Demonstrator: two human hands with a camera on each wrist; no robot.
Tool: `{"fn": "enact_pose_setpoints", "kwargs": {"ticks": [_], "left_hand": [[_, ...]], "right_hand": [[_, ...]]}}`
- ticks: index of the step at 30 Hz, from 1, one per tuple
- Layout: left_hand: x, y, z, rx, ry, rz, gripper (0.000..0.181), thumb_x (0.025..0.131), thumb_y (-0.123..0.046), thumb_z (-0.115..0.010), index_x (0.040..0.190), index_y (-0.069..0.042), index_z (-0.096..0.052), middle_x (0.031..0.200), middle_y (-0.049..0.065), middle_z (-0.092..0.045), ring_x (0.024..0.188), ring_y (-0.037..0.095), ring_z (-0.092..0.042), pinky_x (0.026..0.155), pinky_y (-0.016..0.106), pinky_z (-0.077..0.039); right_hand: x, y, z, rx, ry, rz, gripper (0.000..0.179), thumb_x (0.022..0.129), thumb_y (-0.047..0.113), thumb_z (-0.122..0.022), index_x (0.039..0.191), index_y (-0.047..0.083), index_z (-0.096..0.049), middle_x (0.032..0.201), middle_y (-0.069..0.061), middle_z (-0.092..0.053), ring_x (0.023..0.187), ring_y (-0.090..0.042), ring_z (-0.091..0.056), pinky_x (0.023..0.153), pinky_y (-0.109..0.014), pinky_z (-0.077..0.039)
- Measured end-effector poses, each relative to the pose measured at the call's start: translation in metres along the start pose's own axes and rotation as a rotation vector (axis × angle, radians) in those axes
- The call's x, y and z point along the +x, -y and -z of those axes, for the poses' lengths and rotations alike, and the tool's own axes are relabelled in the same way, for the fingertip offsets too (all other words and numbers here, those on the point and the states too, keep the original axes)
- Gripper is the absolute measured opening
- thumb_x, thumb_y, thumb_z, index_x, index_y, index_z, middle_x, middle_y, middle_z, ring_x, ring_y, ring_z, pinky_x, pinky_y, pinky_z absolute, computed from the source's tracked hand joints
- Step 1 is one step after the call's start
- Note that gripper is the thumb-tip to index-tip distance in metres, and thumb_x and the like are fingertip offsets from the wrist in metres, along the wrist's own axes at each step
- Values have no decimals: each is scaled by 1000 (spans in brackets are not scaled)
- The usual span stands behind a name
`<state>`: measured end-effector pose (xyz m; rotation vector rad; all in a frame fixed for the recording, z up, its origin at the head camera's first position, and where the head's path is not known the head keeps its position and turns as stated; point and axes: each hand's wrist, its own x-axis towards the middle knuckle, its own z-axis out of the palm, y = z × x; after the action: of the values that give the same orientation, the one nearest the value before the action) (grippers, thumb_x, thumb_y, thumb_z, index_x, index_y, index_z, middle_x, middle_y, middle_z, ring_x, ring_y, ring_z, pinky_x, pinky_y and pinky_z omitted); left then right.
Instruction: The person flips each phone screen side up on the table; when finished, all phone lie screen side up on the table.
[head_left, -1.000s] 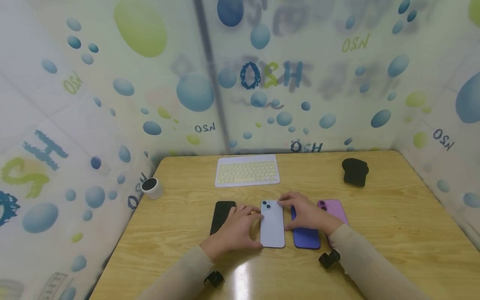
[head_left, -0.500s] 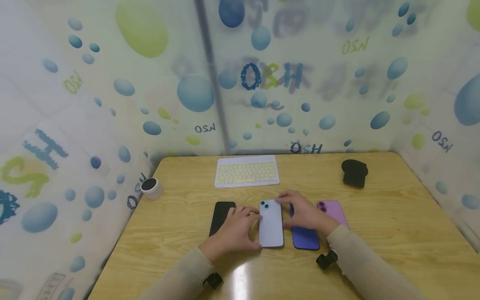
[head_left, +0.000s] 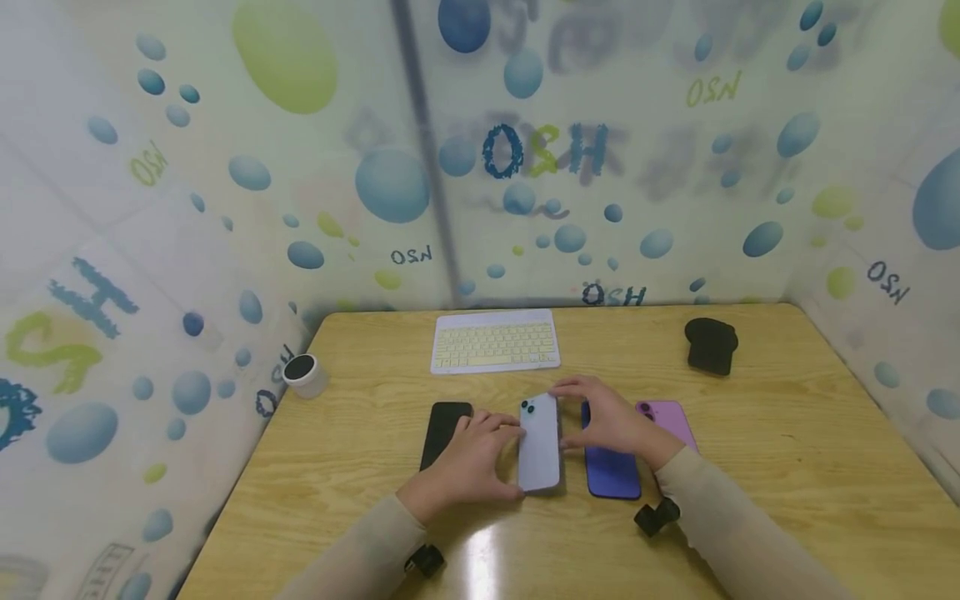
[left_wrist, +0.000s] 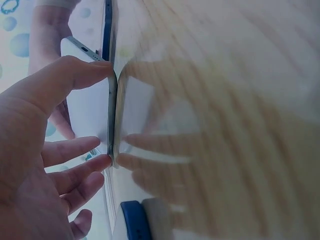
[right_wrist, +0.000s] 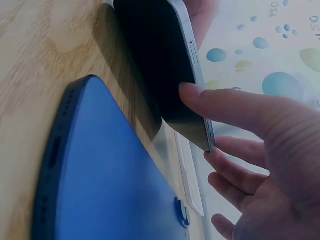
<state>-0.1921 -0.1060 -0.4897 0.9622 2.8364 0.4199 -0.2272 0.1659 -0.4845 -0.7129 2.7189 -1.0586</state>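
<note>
A pale blue smartphone [head_left: 537, 446], back up with two camera lenses, is tilted between my hands. Its long left edge stays low at the tabletop while the right edge is raised. My left hand [head_left: 471, 458] holds that low edge, thumb at the near corner and fingertips farther up. With my right hand [head_left: 613, 427] I pinch the raised edge; in the right wrist view the thumb lies on the dark screen [right_wrist: 150, 55] and fingertips meet the upper corner. A blue phone [head_left: 613, 478] lies partly beneath my right hand, and a black phone [head_left: 444, 425] is partly hidden by my left.
A pink phone [head_left: 672, 421] lies at the right, partly behind the right forearm. Farther back on the wooden table [head_left: 780, 467] are a white keyboard [head_left: 495, 343], a small white round container with a dark top [head_left: 304, 377] and a black toast-shaped object [head_left: 710, 346].
The pale blue phone lay flat; its right edge has come up and it now leans on its left edge. My right hand has shifted slightly left with it; the left hand has barely moved.
</note>
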Motion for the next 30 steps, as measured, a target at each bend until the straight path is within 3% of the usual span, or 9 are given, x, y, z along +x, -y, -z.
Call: {"fn": "enact_pose_setpoints", "kwargs": {"ticks": [12,22,30], "left_hand": [[-1,3,-2,-83,-42,-15,86,70,-53,-88,144,-20,-59,147,-2,-59,122,15,-49,90,34,-36],[-4,5,1,-283,-70,-11,85,73,-42,-92,147,-25,-53,143,-8,-60,120,17,-50,95,41,-34],[-7,7,6,-327,-116,-41,88,73,-41,-92,150,-26,-50,147,-11,-57,119,14,-46,97,42,-32]], "right_hand": [[4,12,0,23,-16,20,85,72,37,-95,146,13,-60,155,-14,-50,145,-42,-43,113,-63,-39],[6,22,-6,23,-57,67,89,70,34,-96,147,12,-58,155,-14,-50,144,-43,-43,112,-63,-40],[11,24,-12,20,-76,140,89,72,35,-95,147,7,-57,154,-17,-50,143,-42,-44,111,-63,-40]]}}
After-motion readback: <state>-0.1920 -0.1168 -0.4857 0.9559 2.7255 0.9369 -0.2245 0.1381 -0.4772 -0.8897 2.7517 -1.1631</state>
